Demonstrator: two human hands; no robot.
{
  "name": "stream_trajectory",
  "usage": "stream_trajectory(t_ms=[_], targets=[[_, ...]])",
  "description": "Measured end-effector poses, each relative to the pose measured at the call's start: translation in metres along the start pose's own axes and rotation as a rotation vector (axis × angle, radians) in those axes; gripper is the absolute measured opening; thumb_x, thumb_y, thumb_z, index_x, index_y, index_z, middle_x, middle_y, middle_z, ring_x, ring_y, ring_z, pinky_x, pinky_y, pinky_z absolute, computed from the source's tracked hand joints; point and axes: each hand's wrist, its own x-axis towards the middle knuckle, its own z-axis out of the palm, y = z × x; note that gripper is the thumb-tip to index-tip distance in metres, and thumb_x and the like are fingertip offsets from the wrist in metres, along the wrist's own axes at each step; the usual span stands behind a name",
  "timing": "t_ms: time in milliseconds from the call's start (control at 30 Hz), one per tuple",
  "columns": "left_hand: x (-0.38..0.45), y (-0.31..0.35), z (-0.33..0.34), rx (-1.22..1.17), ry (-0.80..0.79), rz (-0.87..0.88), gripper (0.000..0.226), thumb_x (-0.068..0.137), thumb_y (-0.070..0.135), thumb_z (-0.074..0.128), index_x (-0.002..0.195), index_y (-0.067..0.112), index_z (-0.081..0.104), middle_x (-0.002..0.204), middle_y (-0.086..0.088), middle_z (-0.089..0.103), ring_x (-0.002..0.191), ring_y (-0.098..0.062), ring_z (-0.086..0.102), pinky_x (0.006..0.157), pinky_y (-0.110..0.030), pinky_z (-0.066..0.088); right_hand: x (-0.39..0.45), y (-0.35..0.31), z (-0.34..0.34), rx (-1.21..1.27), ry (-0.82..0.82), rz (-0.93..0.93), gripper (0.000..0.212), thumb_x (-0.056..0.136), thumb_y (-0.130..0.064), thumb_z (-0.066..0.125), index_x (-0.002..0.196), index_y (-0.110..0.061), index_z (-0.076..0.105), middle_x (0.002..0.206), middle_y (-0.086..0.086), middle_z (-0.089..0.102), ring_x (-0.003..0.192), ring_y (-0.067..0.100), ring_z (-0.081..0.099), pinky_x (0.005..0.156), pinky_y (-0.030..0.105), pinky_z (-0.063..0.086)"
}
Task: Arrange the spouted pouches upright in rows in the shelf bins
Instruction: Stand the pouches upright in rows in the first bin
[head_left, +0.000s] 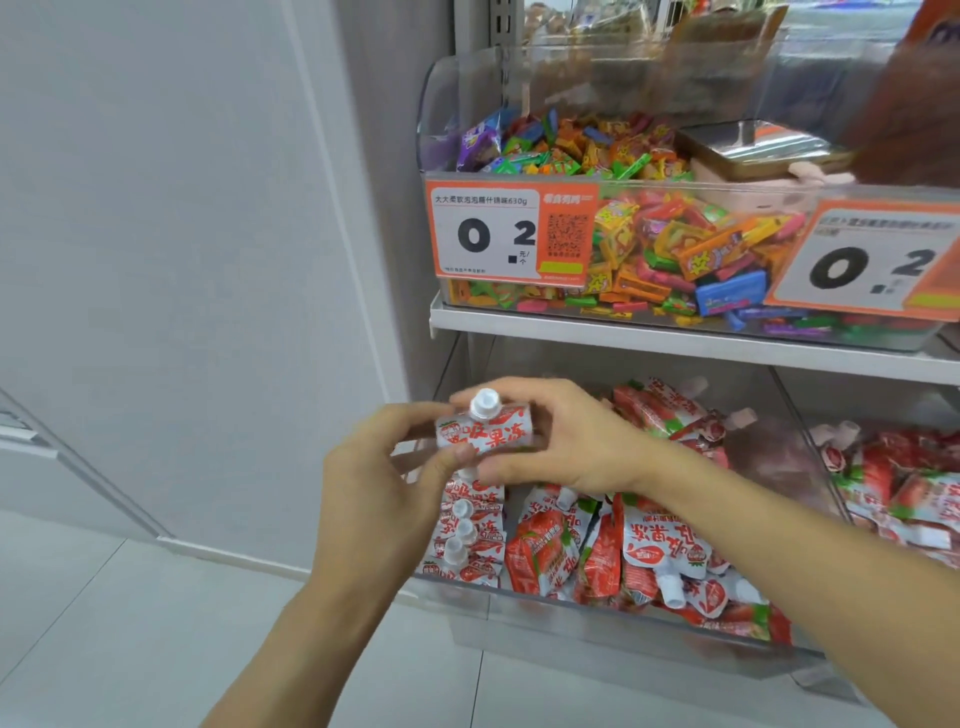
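A red-and-white spouted pouch (485, 428) with a white cap is held upright above the left end of the lower clear bin (597, 621). My left hand (384, 478) pinches its left side and bottom. My right hand (550, 436) grips it from the right, fingers curled over its top. Below it, a short row of upright pouches (470, 535) stands along the bin's left wall, caps up. More pouches (634, 551) lie jumbled in the bin's middle and right.
A second bin (904, 499) to the right holds more loose pouches. The shelf above carries a clear bin of colourful wrapped candies (649, 249) with orange price tags (506, 234). A grey wall stands to the left, pale floor below.
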Motion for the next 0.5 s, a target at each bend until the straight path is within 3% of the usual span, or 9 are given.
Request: stream_trajectory(t_ms=[100, 200, 267, 367, 433, 500], targets=[[0.004, -0.004, 0.014, 0.079, -0.117, 0.062, 0.042, 0.078, 0.024, 0.079, 0.117, 0.024, 0.063, 0.109, 0.013, 0.065, 0.101, -0.001, 0.063, 0.085, -0.027, 0.057, -0.003, 0.008, -0.006, -0.195, 0.158, -0.011, 0.035, 0.083, -0.023, 0.082, 0.115, -0.020, 0.069, 0.105, -0.006, 0.074, 0.099, 0.007, 0.070, 0.090, 0.038, 0.056], [0.006, -0.008, 0.022, 0.153, -0.200, 0.080, 0.069, 0.076, 0.036, 0.079, 0.136, 0.027, 0.045, 0.126, 0.016, 0.053, 0.112, 0.009, 0.052, 0.094, -0.012, 0.047, -0.015, 0.022, -0.019, -0.225, 0.264, 0.083, 0.033, 0.082, -0.032, 0.082, 0.112, -0.026, 0.071, 0.102, -0.009, 0.076, 0.095, 0.005, 0.071, 0.089, 0.043, 0.056], [0.008, -0.005, 0.025, 0.166, -0.260, 0.080, 0.077, 0.075, 0.045, 0.077, 0.141, 0.033, 0.039, 0.129, 0.023, 0.049, 0.113, 0.013, 0.048, 0.092, -0.004, 0.041, -0.020, 0.023, -0.016, -0.123, 0.262, 0.103, 0.033, 0.079, -0.031, 0.084, 0.109, -0.023, 0.073, 0.097, -0.007, 0.077, 0.091, 0.008, 0.072, 0.087, 0.041, 0.057], [0.013, 0.001, 0.022, 0.169, -0.262, 0.087, 0.053, 0.070, 0.035, 0.084, 0.120, 0.032, 0.064, 0.100, 0.027, 0.066, 0.094, 0.009, 0.062, 0.079, -0.005, 0.047, -0.017, 0.017, -0.008, 0.084, 0.082, 0.086, 0.038, 0.076, -0.013, 0.086, 0.111, -0.011, 0.072, 0.103, 0.004, 0.077, 0.098, 0.019, 0.073, 0.092, 0.042, 0.057], [0.018, 0.003, 0.009, 0.172, -0.156, 0.091, 0.038, 0.064, 0.026, 0.088, 0.098, 0.033, 0.073, 0.078, 0.029, 0.067, 0.077, 0.008, 0.065, 0.069, -0.003, 0.047, -0.012, 0.021, -0.018, 0.141, -0.010, 0.143, 0.053, 0.074, 0.000, 0.084, 0.123, -0.011, 0.066, 0.119, 0.004, 0.071, 0.109, 0.017, 0.069, 0.098, 0.038, 0.055], [0.021, 0.002, -0.008, 0.134, -0.025, 0.067, 0.036, 0.063, 0.025, 0.088, 0.087, 0.043, 0.069, 0.076, 0.028, 0.069, 0.071, 0.005, 0.066, 0.067, -0.005, 0.048, -0.002, 0.030, -0.029, -0.151, 0.032, 0.220, 0.061, 0.075, -0.005, 0.085, 0.129, -0.022, 0.061, 0.128, -0.003, 0.063, 0.109, 0.008, 0.065, 0.098, 0.030, 0.053]])
